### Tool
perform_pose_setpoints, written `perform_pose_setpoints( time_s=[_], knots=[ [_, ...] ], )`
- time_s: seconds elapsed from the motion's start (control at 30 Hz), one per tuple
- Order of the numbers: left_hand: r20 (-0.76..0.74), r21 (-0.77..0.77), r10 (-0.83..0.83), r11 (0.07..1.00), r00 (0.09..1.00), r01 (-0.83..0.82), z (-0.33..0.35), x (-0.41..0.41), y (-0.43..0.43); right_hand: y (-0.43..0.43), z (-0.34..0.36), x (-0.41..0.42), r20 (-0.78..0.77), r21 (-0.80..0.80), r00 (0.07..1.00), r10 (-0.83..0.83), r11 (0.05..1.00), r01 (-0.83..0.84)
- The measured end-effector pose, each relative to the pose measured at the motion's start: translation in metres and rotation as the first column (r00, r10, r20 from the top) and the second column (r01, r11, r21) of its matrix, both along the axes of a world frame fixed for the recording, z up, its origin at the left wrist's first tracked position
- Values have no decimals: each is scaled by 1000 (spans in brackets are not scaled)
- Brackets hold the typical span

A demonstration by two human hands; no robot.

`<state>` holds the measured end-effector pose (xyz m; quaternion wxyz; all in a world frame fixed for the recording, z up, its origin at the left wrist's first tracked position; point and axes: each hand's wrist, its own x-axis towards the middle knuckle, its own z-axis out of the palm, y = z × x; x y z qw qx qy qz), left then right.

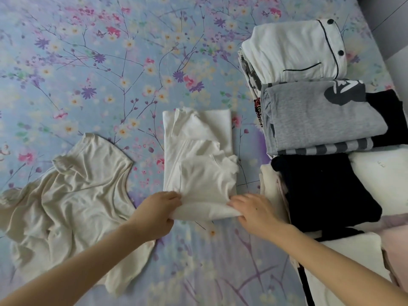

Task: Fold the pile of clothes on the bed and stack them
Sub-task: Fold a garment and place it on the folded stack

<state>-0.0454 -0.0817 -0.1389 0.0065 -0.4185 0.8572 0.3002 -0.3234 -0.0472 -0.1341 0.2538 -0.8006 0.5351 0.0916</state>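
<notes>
From the head view the task looked well past halfway: folded clothes sat stacked along the right of the bed point(88, 62), with a white pyjama top point(293, 51), a grey garment point(320, 115) and a black garment point(320, 191) showing, the full count hidden in the layers. One white garment point(198, 164) lay half-folded mid-bed, the grip of the left hand point(157, 214) and of the right hand point(254, 214) each grasping its near hem. One cream top point(77, 191) lay unfolded just to its left

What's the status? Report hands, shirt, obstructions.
Left hand and right hand gripping near edge of white shirt. Shirt partly folded, not stacked. Cream shirt lies unfolded at left, clear of it.
</notes>
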Motion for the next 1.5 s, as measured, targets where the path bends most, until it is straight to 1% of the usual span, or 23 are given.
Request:
perform_pose_setpoints(
  time_s=[0.07,0.13,0.2,0.23,0.27,0.3,0.37,0.4,0.43,0.47,0.53,0.57,0.63,0.73,0.8,0.9,0.97,1.07,1.13,1.23,1.33,1.4,1.5],
  knots=[
    [40,242,38,969,998,-46,26,6,1,5,27,-7,21,281,1000,-5,960,-1],
    [19,470,63,880,998,-64,53,11,-1,2,55,-16,133,505,982,-137,861,52],
    [-44,686,209,717,977,-123,74,18,-12,-11,71,-27,263,609,906,-331,785,110],
    [-90,751,335,642,938,-157,78,21,-23,-22,75,-30,320,624,839,-440,764,163],
    [-127,793,480,574,868,-202,78,22,-34,-33,74,-32,363,623,751,-552,743,244],
    [-143,821,626,507,767,-261,70,22,-46,-47,67,-30,399,617,648,-649,713,335],
    [-94,868,871,309,482,-389,43,15,-71,-75,42,-21,433,582,466,-772,634,509],
    [-68,868,932,231,357,-439,29,9,-82,-88,25,-14,428,558,415,-803,596,578],
    [-34,841,959,180,283,-510,13,5,-90,-99,9,-6,409,539,389,-826,562,627],
    [10,790,969,144,246,-596,-1,1,-94,-106,-6,2,363,521,388,-847,530,669],
    [110,677,965,103,238,-729,-21,-4,-88,-105,-30,15,259,443,392,-883,470,764],
    [148,651,959,89,241,-754,-23,-8,-81,-99,-36,21,237,394,372,-897,439,807],
    [195,671,944,69,266,-738,-24,-17,-65,-81,-42,31,234,366,287,-929,358,859],
    [237,723,942,-7,238,-691,-6,-38,-50,-57,-45,46,170,487,139,-976,206,849],
    [204,707,945,38,254,-706,2,-48,-46,-48,-40,51,188,549,70,-980,164,820],
    [99,644,957,146,271,-751,21,-54,-43,-37,-11,47,307,498,66,-949,219,839],
    [69,637,957,176,283,-750,34,-55,-39,-28,20,42,404,421,80,-911,263,868],
    [27,713,957,183,287,-677,61,-63,-30,-6,62,27,504,285,126,-854,302,909],
    [10,786,946,194,325,-588,84,-77,-21,16,89,9,544,244,117,-831,289,926],
    [-18,874,881,244,473,-420,119,-104,-8,50,123,-22,575,193,89,-813,241,951],
    [-60,905,777,307,626,-293,141,-138,9,86,145,-58,604,161,71,-794,209,964],
    [-97,893,725,366,682,-261,150,-168,22,110,156,-86,621,139,65,-781,191,972],
    [-170,862,680,453,713,-226,156,-215,42,136,160,-130,622,98,55,-781,147,984]
  ],
)
